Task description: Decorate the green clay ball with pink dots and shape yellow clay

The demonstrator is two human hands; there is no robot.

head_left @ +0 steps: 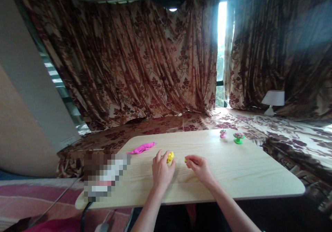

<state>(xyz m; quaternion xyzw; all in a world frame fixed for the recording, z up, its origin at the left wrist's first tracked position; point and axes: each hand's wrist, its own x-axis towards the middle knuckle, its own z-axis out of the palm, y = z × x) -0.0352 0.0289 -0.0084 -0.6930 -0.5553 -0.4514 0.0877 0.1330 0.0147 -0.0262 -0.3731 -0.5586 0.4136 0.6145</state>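
At the near middle of the table point(233, 176), left hand point(163, 168) half curled, fingers and thumb around a yellow lump point(170, 157). Right hand point(198, 165) just apart from it, fingertips pinched on a tiny yellow-green bit point(185, 159), probably soft clay, too small to be sure. Pink piece point(142, 148) lies beyond the left hand, to its left. Far right: small pink figure point(223, 133) beside a green one point(238, 138), both dotted on top.

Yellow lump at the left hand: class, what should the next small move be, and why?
Probably ease the right hand toward the yellow lump: its fingertips pinch a small yellow-green bit, and the left hand holds the lump nearby, a gap between them.
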